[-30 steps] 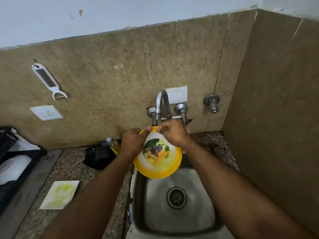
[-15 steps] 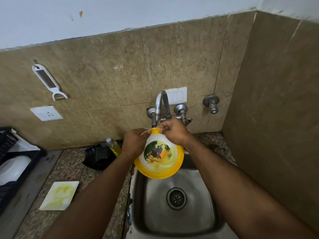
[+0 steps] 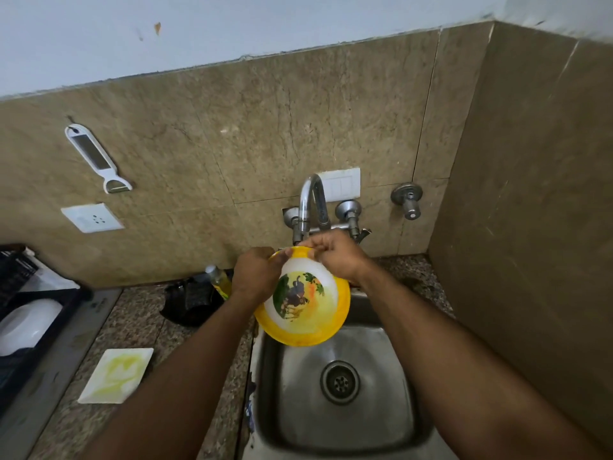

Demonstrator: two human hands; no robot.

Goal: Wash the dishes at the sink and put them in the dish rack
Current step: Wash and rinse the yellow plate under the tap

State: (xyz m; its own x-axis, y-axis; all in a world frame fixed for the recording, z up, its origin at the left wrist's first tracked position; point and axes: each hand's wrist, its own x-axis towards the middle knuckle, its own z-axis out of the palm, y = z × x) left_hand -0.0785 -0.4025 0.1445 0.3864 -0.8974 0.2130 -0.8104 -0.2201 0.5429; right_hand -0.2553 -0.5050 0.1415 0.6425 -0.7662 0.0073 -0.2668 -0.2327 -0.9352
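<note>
Over the steel sink [image 3: 275, 376], under the curved chrome tap [image 3: 310, 200], both hands clamp the round yellow-rimmed picture plate [image 3: 303, 305]: left hand [image 3: 255, 275] on its left edge, right hand [image 3: 335, 255] pinching the far rim.

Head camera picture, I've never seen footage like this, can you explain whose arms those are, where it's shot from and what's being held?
The camera sits on a person's head, looking forward and down, so the two arms are the wearer's own. No robot is involved. The left hand and right hand both grip a yellow-rimmed plate, tilted over a steel sink below the tap. On the counter to the left lie a square white plate with yellow smears and a soap bottle. At the far left edge, a dark dish rack holds a white dish.
</note>
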